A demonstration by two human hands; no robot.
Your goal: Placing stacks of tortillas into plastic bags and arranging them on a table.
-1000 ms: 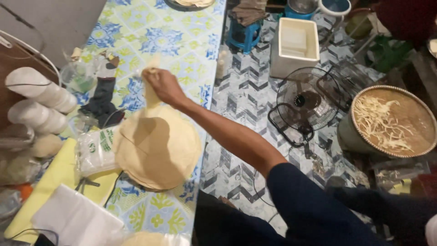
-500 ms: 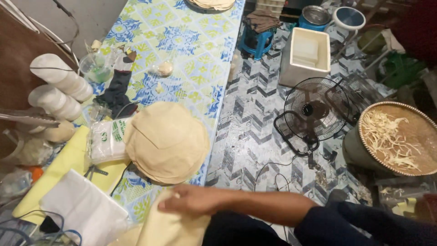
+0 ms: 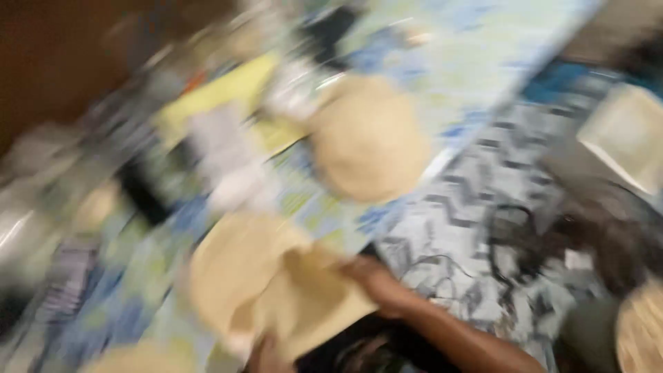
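Frame heavily motion-blurred; fine detail not recoverable.

Right hand (image 3: 376, 283): at the near edge of the counter (image 3: 483, 76), forearm running in from lower right. Fingers closed on the right edge of a pale tan flat sheet (image 3: 311, 304) (thin, round-ish, flatbread-like). Grip looks like a pinch, but the blur hides how the fingers lie.

Left hand (image 3: 266, 358): only a sliver visible at the bottom edge, directly under the same sheet and touching its lower margin. Cannot tell whether it is open or gripping.

The sheet lies between the two hands, overlapping a second tan round (image 3: 235, 269) just to its left.

Further out: a third tan round, the stack (image 3: 369, 138), sits up-counter, well apart from both hands. Yellow item (image 3: 221, 93) beyond it. Patterned floor (image 3: 456, 228) to the right.
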